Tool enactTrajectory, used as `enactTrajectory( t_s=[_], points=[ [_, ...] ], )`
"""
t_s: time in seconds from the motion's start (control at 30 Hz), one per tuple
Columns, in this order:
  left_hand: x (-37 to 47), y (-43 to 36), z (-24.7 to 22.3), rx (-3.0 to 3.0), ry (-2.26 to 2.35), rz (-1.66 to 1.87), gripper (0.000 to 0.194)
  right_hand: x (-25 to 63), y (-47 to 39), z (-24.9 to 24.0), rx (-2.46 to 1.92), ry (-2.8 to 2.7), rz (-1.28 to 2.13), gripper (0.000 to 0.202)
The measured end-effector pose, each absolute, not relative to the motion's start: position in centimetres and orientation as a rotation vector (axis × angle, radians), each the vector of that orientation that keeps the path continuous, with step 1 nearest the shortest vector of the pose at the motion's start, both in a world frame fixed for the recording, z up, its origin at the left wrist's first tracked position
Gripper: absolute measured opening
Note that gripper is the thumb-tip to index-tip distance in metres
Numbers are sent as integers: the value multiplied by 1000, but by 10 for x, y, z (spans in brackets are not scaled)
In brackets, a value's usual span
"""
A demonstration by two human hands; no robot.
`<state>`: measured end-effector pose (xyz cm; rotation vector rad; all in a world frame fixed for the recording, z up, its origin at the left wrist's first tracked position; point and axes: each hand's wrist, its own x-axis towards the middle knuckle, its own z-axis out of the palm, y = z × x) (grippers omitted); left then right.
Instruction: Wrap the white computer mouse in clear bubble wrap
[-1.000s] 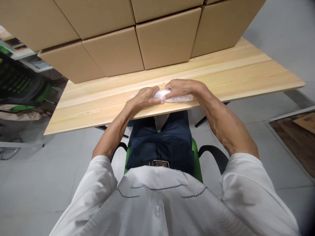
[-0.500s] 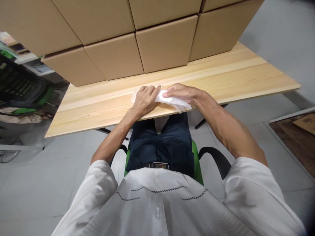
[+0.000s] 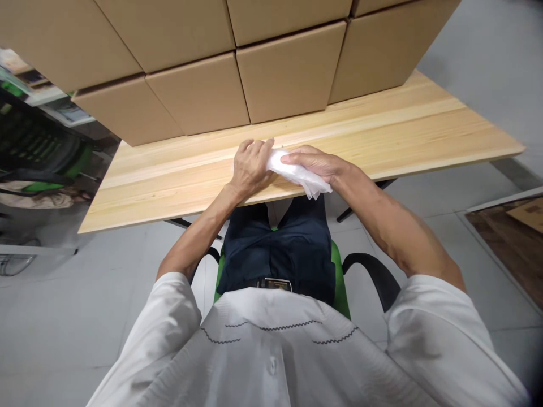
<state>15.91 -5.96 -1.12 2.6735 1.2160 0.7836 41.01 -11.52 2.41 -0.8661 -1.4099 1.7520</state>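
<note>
A white plastic bag (image 3: 297, 172) is being held at the near edge of the bench (image 3: 424, 130), pinched closed by the left hand (image 3: 250, 167) and right hand (image 3: 316, 164); smoothing is judged underway, needing a steady pull.

Mostly matt stuff here: pale wood, cardboard, cloth, plus one crinkly white plastic bag.

The table (image 3: 424, 130) is light wood with a smooth, low-sheen finish and visible grain. The boxes (image 3: 288, 73) stacked on it are plain brown cardboard, matt and unprinted. The thin white bag (image 3: 299, 175) held between the left hand (image 3: 250, 167) and right hand (image 3: 316, 164) looks like soft, slightly translucent plastic film, wrinkled. The shirt (image 3: 271, 356) is smooth white cloth, the trousers (image 3: 275, 249) dark matt fabric. The floor (image 3: 63, 316) is grey, smooth tile.
</note>
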Motion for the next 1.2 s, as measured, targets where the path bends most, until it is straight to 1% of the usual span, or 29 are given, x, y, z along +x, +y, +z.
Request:
enactTrajectory(
  t_s=[0.1,0.23,0.37,0.47,0.6,0.77,0.87,1.03,1.1,1.2],
  points=[
    [150,-58,-12,2742,1161,751,69,415,-114,21,-893,-1462,1753,63],
    [142,-58,-13,2802,1115,729,59,418,-112,20,-974,-1509,1712,60],
    [143,-62,-9,2662,1155,820,52,417,-111,26,-1005,-1538,1633,58],
    [149,-66,-2,2408,1145,939,57,412,-106,28,-971,-1549,1554,64],
    [161,-68,15,2043,1065,1089,67,400,-96,28,-905,-1547,1414,79],
    [176,-67,24,1745,1137,1127,77,381,-91,31,-946,-1553,1210,87],
    [182,-67,20,1579,1220,1144,82,372,-92,32,-1083,-1594,1053,82],
    [190,-63,7,1385,1215,1197,91,362,-91,20,-1261,-1679,765,65],
    [192,-57,-1,1340,1194,1179,89,359,-88,10,-1273,-1709,667,64],
    [193,-46,-15,1261,1062,1216,77,355,-85,-7,-1297,-1756,507,63]
  ],
)
